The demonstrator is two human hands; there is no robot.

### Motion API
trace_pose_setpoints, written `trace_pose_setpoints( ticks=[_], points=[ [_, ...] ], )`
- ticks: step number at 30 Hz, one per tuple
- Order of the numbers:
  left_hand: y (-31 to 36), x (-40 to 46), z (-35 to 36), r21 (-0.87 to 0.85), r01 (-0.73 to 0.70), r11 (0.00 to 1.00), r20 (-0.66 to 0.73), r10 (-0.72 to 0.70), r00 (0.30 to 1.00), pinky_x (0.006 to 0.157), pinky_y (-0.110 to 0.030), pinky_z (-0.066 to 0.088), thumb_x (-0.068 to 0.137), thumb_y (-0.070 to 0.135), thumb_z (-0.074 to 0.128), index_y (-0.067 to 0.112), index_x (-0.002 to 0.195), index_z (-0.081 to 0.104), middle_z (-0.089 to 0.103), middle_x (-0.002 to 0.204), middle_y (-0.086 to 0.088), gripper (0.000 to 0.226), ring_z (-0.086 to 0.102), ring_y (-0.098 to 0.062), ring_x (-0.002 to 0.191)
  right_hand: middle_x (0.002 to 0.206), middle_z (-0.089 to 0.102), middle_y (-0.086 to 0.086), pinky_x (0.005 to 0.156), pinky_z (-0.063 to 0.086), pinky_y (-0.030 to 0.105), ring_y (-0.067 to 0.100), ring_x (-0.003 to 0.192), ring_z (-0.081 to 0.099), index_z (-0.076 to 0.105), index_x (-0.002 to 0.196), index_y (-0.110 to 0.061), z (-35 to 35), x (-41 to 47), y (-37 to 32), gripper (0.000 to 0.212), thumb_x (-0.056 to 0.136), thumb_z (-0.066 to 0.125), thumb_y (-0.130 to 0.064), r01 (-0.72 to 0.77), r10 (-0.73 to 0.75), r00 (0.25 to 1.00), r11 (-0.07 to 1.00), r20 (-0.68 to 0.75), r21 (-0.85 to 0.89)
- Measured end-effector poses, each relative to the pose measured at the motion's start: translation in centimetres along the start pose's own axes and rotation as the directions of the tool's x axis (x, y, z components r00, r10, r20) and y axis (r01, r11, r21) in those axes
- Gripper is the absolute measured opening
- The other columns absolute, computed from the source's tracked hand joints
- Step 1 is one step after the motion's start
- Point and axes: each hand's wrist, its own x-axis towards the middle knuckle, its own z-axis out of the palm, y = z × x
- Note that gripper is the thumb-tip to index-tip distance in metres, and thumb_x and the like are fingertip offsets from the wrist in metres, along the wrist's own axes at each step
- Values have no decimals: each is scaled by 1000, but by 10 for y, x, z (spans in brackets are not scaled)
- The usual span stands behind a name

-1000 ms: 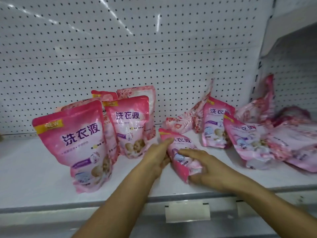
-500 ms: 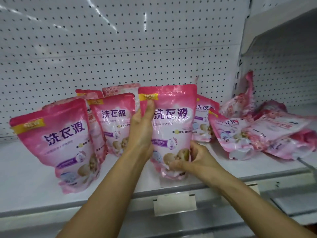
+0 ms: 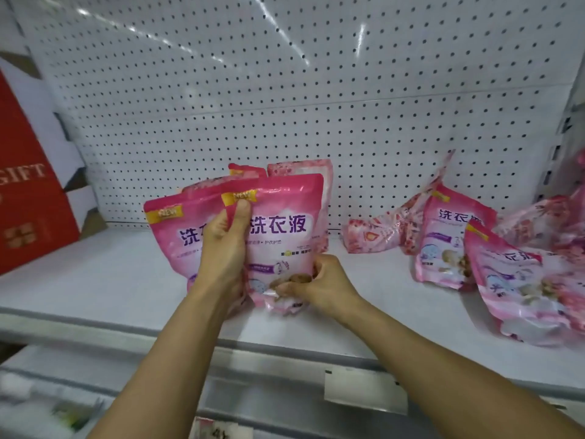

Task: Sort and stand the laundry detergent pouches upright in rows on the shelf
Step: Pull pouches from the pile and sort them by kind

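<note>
**Pouch held upright, close against the standing row**

Pouch [image 3: 281,236] stands on its long axis, top seal up, its base at the shelf [image 3: 95,280] near the front edge. The left hand [image 3: 226,248] grips its left edge, thumb pressed on the yellow corner tag, fingers [image 3: 218,223] curled round behind. The right hand [image 3: 316,283] pinches the bottom right corner, fingers curled under the gusset. Just to the left, touching or overlapping, stands another pouch [image 3: 171,236], with more upright ones [image 3: 297,169] behind. The unsorted heap [image 3: 506,264] lies well apart to the right. Both hands are equally near; the base looks about ready to be settled flat beside its neighbour.

Compared with half a second ago, the held pouch sits further left and lower, now hiding the second standing pouch, and a red gift box [image 3: 28,191] shows at far left
</note>
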Motion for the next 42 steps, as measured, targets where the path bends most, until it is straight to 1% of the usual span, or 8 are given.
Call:
trace_pose_setpoints(
  ticks=[6, 11, 19, 22, 25, 30, 35, 42],
  points=[
    [3, 0, -14, 310, -85, 947, -29, 99, 995, 83, -27, 53, 98, 11, 56, 24, 107, 65, 70, 94, 12, 18, 64, -8, 90, 106, 69, -7, 87, 56, 25, 8, 94, 67, 54, 120, -13, -2, 10, -2, 65, 65, 87, -3, -99, 98, 986, 995, 136, 2],
    [6, -4, -6, 559, -293, 776, -33, 373, 927, 107, -29, 43, 92, 11, 65, 23, 142, 36, 52, 136, 4, 59, 52, -11, 125, 115, 65, -11, 79, 53, 14, 4, 101, 63, 47, 130, -18, -6, -3, -11, 78, 65, 89, -18, -87, 94, 983, 995, 160, -50],
    [-2, -42, 41, 715, -607, 347, 205, 726, 656, 107, -42, 37, 88, 6, 64, 0, 133, 47, 51, 129, -16, 49, 45, -30, 122, 99, 70, -10, 82, 47, 20, 3, 91, 63, 72, 105, -17, -150, -13, -56, 18, 87, 69, -21, 129, -266, 939, 863, -220, -489],
    [-22, -50, 78, 577, -689, 440, 398, 585, 706, 95, -35, 47, 90, 12, 61, 9, 123, 58, 56, 118, 5, 33, 55, -15, 109, 97, 68, -6, 86, 49, 22, 5, 87, 61, 71, 106, -13, -224, -9, -61, 17, 90, 66, -14, 18, -257, 895, 837, -365, -546],
    [-43, -47, 120, 521, -535, 665, 466, 304, 831, 98, -30, 49, 93, 15, 65, 20, 124, 58, 60, 119, 11, 32, 57, -3, 110, 111, 64, 1, 91, 45, 27, 15, 102, 59, 64, 119, -10, -277, -7, -52, 27, 91, 64, -13, -133, -165, 898, 782, -408, -608],
    [-68, -14, 199, 526, -277, 804, 420, 37, 907, 106, -31, 43, 93, 25, 64, 21, 137, 48, 57, 135, 5, 47, 53, -8, 120, 129, 59, 5, 89, 41, 28, 18, 108, 55, 55, 128, -14, -312, -12, -34, 41, 90, 67, -24, -231, 21, 960, 625, -281, -745],
    [-84, 25, 264, 485, -85, 870, 291, -69, 954, 111, -33, 35, 95, 32, 62, 15, 148, 36, 44, 151, -2, 62, 42, -18, 137, 129, 58, 3, 89, 40, 27, 14, 107, 54, 53, 131, -16, -327, -14, -24, 47, 89, 68, -29, -206, 103, 977, 663, -185, -720],
    [-109, 41, 276, 527, -191, 828, 292, 35, 956, 76, -38, 57, 97, 36, 56, 25, 89, 74, 73, 74, 6, 22, 68, -17, 70, 117, 56, 0, 70, 46, 20, 15, 96, 60, 28, 146, -29, -336, 5, -34, 70, 89, 67, -16, -16, -131, 974, 777, -187, -629]
  ],
)
